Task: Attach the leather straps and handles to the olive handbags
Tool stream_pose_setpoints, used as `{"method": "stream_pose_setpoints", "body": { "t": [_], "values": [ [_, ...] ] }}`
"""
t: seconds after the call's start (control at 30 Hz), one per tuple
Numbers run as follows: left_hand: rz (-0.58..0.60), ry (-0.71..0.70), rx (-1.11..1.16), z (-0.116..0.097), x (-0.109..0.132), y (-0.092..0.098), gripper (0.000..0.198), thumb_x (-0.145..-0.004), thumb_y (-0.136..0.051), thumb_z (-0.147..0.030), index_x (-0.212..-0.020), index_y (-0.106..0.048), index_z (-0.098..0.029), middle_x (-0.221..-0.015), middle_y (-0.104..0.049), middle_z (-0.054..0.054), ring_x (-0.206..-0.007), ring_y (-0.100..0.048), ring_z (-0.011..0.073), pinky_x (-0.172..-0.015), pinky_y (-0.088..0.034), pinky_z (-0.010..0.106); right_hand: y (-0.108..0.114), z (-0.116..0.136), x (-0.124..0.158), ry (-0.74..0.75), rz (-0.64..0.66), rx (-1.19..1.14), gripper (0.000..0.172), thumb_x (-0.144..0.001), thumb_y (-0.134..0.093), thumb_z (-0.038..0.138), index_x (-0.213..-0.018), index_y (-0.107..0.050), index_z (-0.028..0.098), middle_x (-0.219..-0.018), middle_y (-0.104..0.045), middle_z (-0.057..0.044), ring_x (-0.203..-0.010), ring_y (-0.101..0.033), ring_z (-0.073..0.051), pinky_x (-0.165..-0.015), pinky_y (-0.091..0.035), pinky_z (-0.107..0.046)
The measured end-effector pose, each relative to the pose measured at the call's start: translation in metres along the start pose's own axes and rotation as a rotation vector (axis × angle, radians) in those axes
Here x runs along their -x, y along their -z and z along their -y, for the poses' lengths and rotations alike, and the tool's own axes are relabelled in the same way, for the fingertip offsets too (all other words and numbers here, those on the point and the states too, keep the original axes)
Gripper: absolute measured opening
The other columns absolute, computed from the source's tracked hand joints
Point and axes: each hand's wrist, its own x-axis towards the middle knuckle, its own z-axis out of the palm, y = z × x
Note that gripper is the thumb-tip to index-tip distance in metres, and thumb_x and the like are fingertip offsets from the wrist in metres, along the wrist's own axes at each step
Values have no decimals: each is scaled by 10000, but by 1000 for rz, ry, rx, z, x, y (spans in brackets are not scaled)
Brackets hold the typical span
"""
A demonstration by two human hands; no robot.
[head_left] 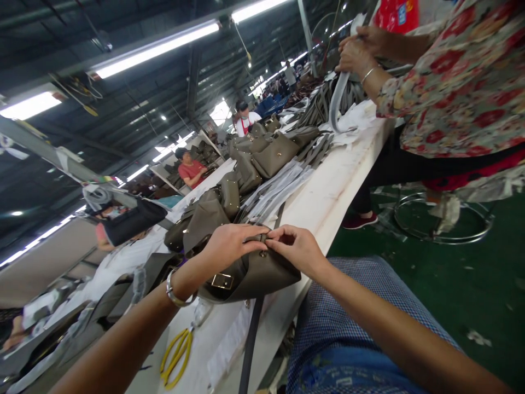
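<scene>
An olive-grey handbag (pixel 250 273) with a gold clasp lies at the edge of a long white worktable (pixel 328 197). My left hand (pixel 229 243) rests on top of the bag, fingers closed in a pinch on its top edge. My right hand (pixel 297 247) meets it from the right, fingers also pinched on the same edge near a small metal fitting. A dark strap (pixel 250 339) hangs down from the bag past the table edge.
Yellow-handled scissors (pixel 176 355) lie on the table near my left arm. Several more olive bags (pixel 246 164) and grey straps run along the table. A person in a floral top (pixel 451 76) stands at right handling a strap; other workers sit further back.
</scene>
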Motion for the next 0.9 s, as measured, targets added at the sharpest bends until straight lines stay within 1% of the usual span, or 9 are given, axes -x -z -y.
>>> {"method": "stream_pose_setpoints", "body": {
  "t": [0.1, 0.23, 0.33, 0.43, 0.53, 0.6, 0.7, 0.8, 0.9],
  "values": [
    [-19, 2, -22, -1, 1, -1, 395, -922, -534, -528, -1206, -670, -289, -1156, -731, 9, -1029, -684, 212, -873, -476, 271, 6, 1, -5, -115, 93, -121, 251, -779, -725, 395, -829, -709, 150, -827, -723, -45, -748, -653, -157, -687, -505, -271],
    [-57, -3, -86, -5, 1, 0, 395, -914, -547, -534, -1185, -688, -283, -1077, -741, 22, -962, -688, 202, -787, -474, 248, 17, 7, -13, -180, 200, -111, 284, -757, -740, 409, -845, -736, 139, -776, -720, -32, -697, -632, -133, -643, -484, -247],
    [-76, -10, -124, -5, 2, -2, 387, -897, -575, -536, -1169, -699, -290, -1007, -741, 19, -902, -685, 188, -747, -463, 238, 22, 10, -16, -203, 259, -101, 288, -727, -764, 387, -867, -746, 136, -790, -730, -30, -711, -639, -132, -669, -493, -253],
    [-98, -13, -126, -4, 2, -6, 379, -888, -593, -529, -1148, -707, -277, -1001, -742, 18, -900, -681, 186, -758, -463, 241, 21, 9, -19, -205, 251, -71, 260, -717, -764, 356, -865, -745, 143, -804, -735, -29, -718, -646, -134, -680, -502, -259],
    [-122, -13, -134, -2, 2, -9, 374, -888, -599, -516, -1144, -702, -263, -1035, -741, 20, -917, -681, 191, -768, -467, 252, 18, 9, -21, -211, 219, -18, 191, -709, -756, 304, -826, -740, 154, -757, -722, -15, -684, -633, -126, -638, -493, -244],
    [-129, -17, -155, -2, 3, -9, 371, -893, -599, -505, -1148, -698, -255, -1039, -741, 24, -921, -681, 194, -770, -470, 258, 15, 14, -23, -238, 208, -15, 143, -697, -750, 264, -793, -738, 158, -711, -705, -6, -638, -608, -113, -593, -478, -228],
    [-141, -41, -176, -3, 5, -8, 385, -896, -588, -519, -1142, -704, -246, -989, -747, 31, -884, -681, 184, -768, -473, 260, 15, 29, -23, -326, 229, -41, 81, -675, -739, 222, -732, -732, 165, -636, -670, 3, -547, -544, -92, -497, -438, -208],
    [-158, -86, -152, -4, 6, -8, 394, -905, -570, -530, -1146, -708, -251, -960, -748, 34, -863, -677, 174, -792, -475, 267, 20, 41, -22, -415, 279, -39, 55, -663, -737, 217, -686, -729, 168, -571, -632, 4, -494, -499, -86, -443, -412, -202],
    [-189, -85, -124, -1, 8, -11, 370, -904, -580, -511, -1134, -719, -256, -932, -745, 35, -856, -671, 174, -802, -478, 272, 31, 33, -19, -429, 282, 24, 74, -657, -744, 244, -673, -730, 173, -528, -614, 1, -483, -509, -102, -436, -423, -215]
  ]
}}
